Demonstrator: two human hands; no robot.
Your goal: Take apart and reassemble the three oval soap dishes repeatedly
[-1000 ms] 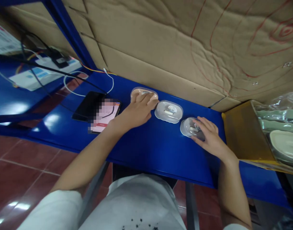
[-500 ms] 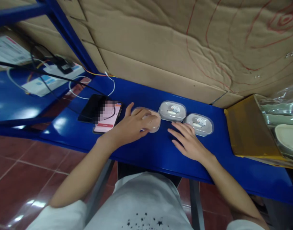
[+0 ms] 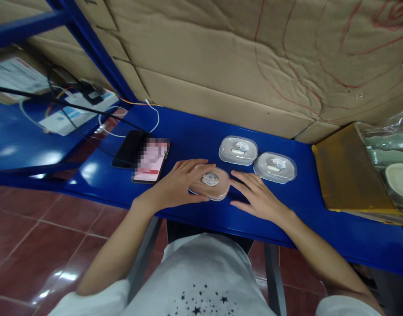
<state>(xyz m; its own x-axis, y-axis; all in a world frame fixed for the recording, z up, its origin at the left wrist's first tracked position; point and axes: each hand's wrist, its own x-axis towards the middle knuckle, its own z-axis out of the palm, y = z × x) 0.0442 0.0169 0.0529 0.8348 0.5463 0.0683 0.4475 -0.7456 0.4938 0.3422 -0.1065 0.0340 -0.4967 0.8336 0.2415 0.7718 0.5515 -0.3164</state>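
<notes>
A peach-coloured lidded container (image 3: 217,188) with a clear top and a round label sits on the blue table, near its front edge. My left hand (image 3: 177,182) wraps round its left side, fingers along the far edge and thumb along the near edge. My right hand (image 3: 256,195) is open at its right side, fingers apart; an index fingertip is at the rim, though whether it touches I cannot tell. Behind stand two pale grey containers of the same shape, one (image 3: 228,151) at the back and the other (image 3: 289,173) just beyond my right hand.
To the left lie a lit phone (image 3: 149,173) and a black flat object (image 3: 124,151) with cables around. A power strip (image 3: 65,123) is farther left. An open cardboard box (image 3: 349,175) holding wrapped dishes stands at the right. A cardboard wall (image 3: 201,83) rises behind the table (image 3: 195,123).
The peach container has moved toward me and slightly right, with my left hand now round its side rather than over its top. My right hand has shifted slightly toward it.
</notes>
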